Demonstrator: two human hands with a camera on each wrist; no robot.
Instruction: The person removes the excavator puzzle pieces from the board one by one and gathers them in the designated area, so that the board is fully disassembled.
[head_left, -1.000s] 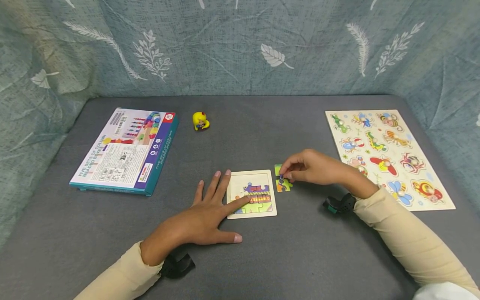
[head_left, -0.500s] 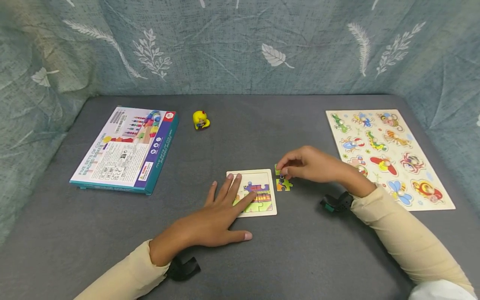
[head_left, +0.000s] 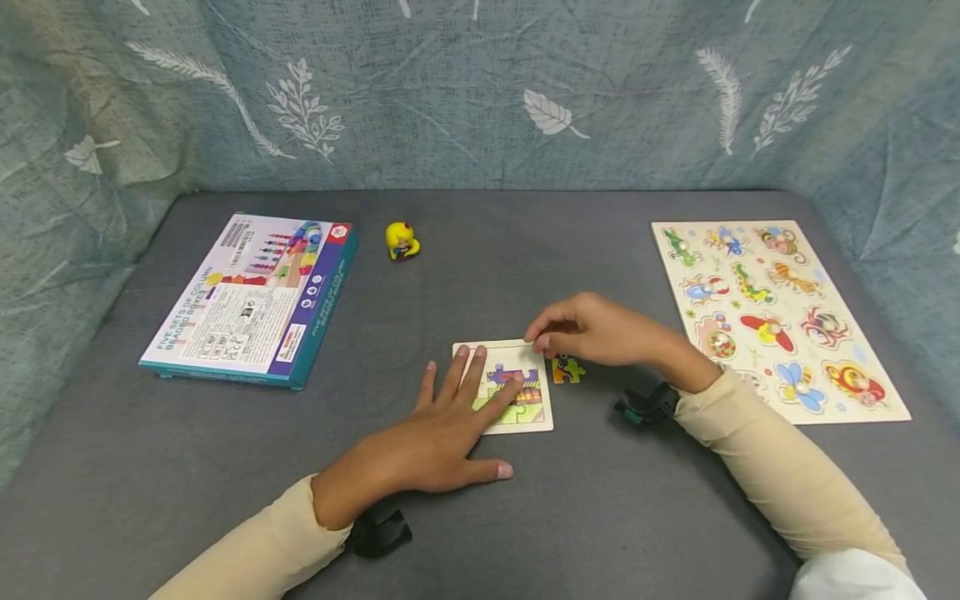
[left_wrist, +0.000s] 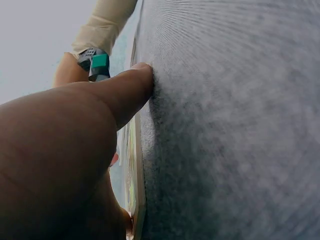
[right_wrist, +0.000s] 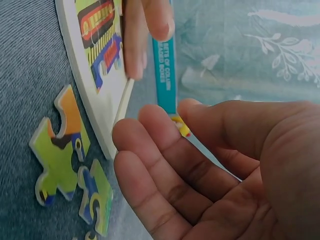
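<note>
My left hand [head_left: 427,454] lies with fingers spread over a square wooden jigsaw tray [head_left: 546,412], its thumb on the cloth below. Several joined pieces with a purple and orange vehicle picture [head_left: 528,398] sit in the tray, partly hidden by the fingers. My right hand [head_left: 588,331] hovers at the tray's upper right corner, fingers loosely bent. In the right wrist view no piece shows between its fingertips. Loose jigsaw pieces lie just right of the tray: a green and orange one [right_wrist: 55,162] and a blue and green one [right_wrist: 97,195].
A teal and white boxed toy set [head_left: 247,304] lies at the left. Behind the tray stands a small yellow-haired figurine [head_left: 401,242]. A wooden insect peg board [head_left: 772,317] lies at the right, near my right forearm. A leaf-patterned curtain [head_left: 480,100] hangs behind the table.
My right hand has moved left from the loose pieces to the tray's corner. The left hand has slid slightly right across the tray.
</note>
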